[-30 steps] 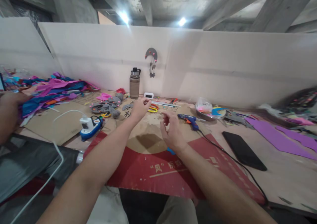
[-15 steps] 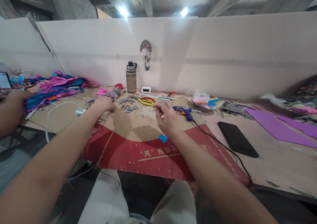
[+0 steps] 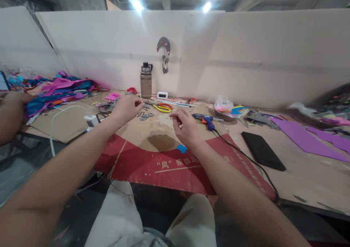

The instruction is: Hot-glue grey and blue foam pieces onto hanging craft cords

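My left hand (image 3: 126,109) hovers over the cardboard, its fingertips pinched together; anything between them is too small to make out. Just beyond it lie several small grey cut-out pieces (image 3: 147,116), partly hidden by the hand. My right hand (image 3: 186,127) is bent into a pinch above the middle of the cardboard sheet (image 3: 136,137), and what it may hold does not show clearly. Yellow-handled scissors (image 3: 162,108) rest between and beyond the hands. A blue glue gun (image 3: 208,122) lies to the right of my right hand. Near that wrist is a small blue scrap (image 3: 182,149).
A bottle (image 3: 146,80) and a small white clock (image 3: 162,95) stand by the partition. At right are a black phone (image 3: 262,150), purple sheets (image 3: 306,139) and a bowl (image 3: 226,115). Colourful scraps (image 3: 60,90) pile up at left, beside another person's hand (image 3: 13,103). A white plug block (image 3: 91,120) has cables.
My left hand has come up and to the right, from the grey pieces at left toward the middle. My right hand stays nearly where it was, still pinched.
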A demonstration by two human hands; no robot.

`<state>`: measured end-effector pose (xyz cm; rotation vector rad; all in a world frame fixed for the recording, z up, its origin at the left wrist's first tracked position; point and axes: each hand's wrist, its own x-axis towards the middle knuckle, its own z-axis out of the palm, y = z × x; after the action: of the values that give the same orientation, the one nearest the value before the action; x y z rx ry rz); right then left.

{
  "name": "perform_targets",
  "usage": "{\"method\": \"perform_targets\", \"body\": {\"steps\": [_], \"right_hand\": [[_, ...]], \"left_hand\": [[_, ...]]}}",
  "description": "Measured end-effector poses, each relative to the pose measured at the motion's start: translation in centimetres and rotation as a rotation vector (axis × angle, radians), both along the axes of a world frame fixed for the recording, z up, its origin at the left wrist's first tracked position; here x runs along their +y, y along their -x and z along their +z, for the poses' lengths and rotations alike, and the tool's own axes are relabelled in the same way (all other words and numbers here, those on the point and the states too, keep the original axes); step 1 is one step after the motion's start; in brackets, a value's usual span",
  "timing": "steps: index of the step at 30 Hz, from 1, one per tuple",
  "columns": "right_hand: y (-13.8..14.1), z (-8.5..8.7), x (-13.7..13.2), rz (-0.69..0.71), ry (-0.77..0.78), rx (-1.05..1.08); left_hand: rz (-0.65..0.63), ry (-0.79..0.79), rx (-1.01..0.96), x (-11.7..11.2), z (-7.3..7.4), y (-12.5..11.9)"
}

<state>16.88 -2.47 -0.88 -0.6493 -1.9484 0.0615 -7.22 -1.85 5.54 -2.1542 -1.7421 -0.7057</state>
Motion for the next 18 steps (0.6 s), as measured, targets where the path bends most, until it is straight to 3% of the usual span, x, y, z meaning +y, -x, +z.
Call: {"method": "perform_targets", "body": {"steps": [4, 7, 9, 12, 15, 18], "right_hand": [[-0.1, 0.0, 0.2, 0.0, -0.009, 0.014], [-0.2, 0.6, -0.2, 0.036, -0.021, 0.04], [0.0, 1.4, -1.7, 0.092, -0.032, 0.047], [1.1, 1.9, -6.4, 0.262, -0.006, -0.019], [3.4, -0.2, -12.7, 0.749, 0.065, -0.39], [6.2, -5.1, -16.8, 0.918, 0.146, -0.576]], "left_hand": [[0.015, 0.04, -0.072, 0.7, 0.1, 0.7], [-0.077, 0.167, -0.175, 0.5, 0.4, 0.8], [-0.172, 0.2, -0.302, -0.2, 1.0, 0.1], [-0.275, 0.139, -0.408, -1.1, 2.1, -2.1], [-0.336, 0.103, -0.458, -0.9, 2.3, -4.9], [-0.451, 0.116, -0.48, -0.2, 1.3, -7.7]]}}
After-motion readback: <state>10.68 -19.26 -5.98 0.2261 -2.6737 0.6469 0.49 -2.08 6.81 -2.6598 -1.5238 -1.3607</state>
